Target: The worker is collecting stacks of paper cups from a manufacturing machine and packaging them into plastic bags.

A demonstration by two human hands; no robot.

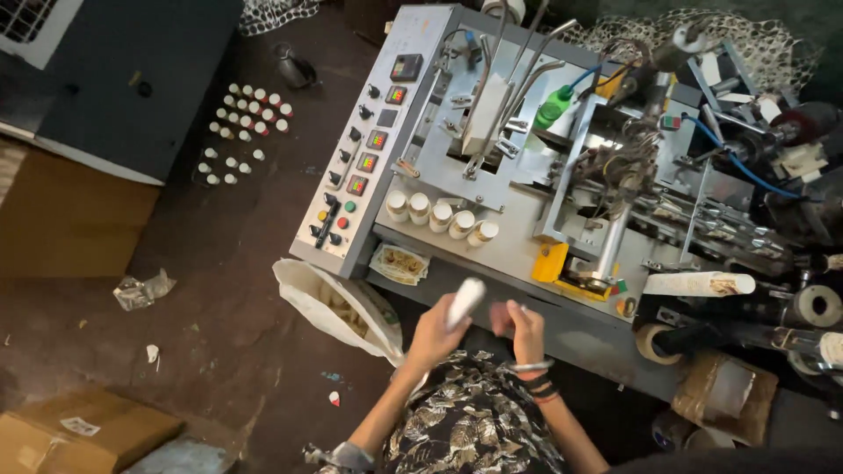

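A big grey machine and things on the floor

Five white tubes (441,216) stand on the machine (518,237). A green bottle (554,106) sits on top. Small bottles (243,130) stand on the dark floor (219,290), near a cardboard box (83,427).

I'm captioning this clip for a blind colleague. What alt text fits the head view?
Seen from above, a person's left hand holds a white paper cone while the right hand hovers beside it, in front of a grey machine. Five white cones rest on the machine, and a white sack hangs beside its control panel.
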